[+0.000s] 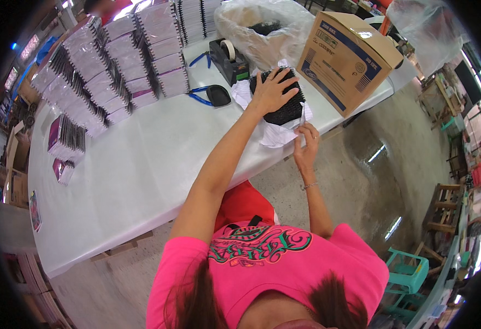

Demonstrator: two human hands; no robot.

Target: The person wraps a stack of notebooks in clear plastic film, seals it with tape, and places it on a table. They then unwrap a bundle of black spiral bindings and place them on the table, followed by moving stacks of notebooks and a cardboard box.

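Note:
My left hand lies with fingers spread on top of a block of black plastic binding coils, pressing it from above. Under and around the block is crumpled white lined paper, sticking out on several sides. At the near right corner my right hand pinches the paper's edge between thumb and fingers. Left of the block lies a black pouch-like piece with blue-handled pliers. Behind it stands a black tape dispenser holding a roll of tape.
Tall stacks of spiral-bound notebooks fill the table's back left, with a shorter stack nearer. A cardboard box stands at the right edge, beside a clear plastic bag holding black pieces. A green stool is on the floor.

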